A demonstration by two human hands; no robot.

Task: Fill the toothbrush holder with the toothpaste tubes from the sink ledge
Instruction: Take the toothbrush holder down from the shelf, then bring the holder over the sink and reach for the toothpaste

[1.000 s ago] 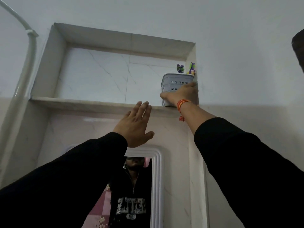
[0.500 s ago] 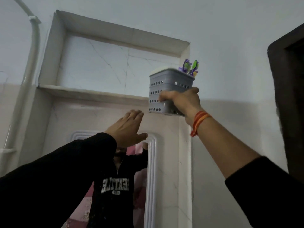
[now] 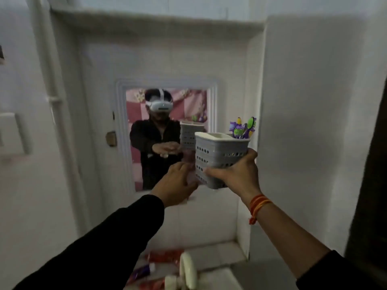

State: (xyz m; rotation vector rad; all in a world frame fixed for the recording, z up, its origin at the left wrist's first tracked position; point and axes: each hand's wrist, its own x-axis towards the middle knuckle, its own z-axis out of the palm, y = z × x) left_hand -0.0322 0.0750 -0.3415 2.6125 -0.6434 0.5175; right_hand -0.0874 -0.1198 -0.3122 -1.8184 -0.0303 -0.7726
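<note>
My right hand [image 3: 236,174] grips a grey perforated toothbrush holder [image 3: 217,155] from below, held upright in the air in front of the mirror. Several colourful toothbrushes [image 3: 243,127] stick out of its right side. My left hand [image 3: 176,185] hovers just left of the holder's base, fingers apart, holding nothing; whether it touches the holder I cannot tell. Far below, on the sink ledge [image 3: 215,253], lie red toothpaste tubes [image 3: 165,254] and a purple tube [image 3: 142,271], blurred.
A white-framed mirror [image 3: 167,135] on the wall ahead reflects a person in a headset. A white tap [image 3: 185,273] stands at the bottom middle. A white pipe [image 3: 53,97] runs down the left wall. A dark door frame [image 3: 370,164] lines the right edge.
My right hand lifted the holder off the high shelf and brought it down to mirror height. My left hand came down with it. The view tilted down, showing the sink ledge.
</note>
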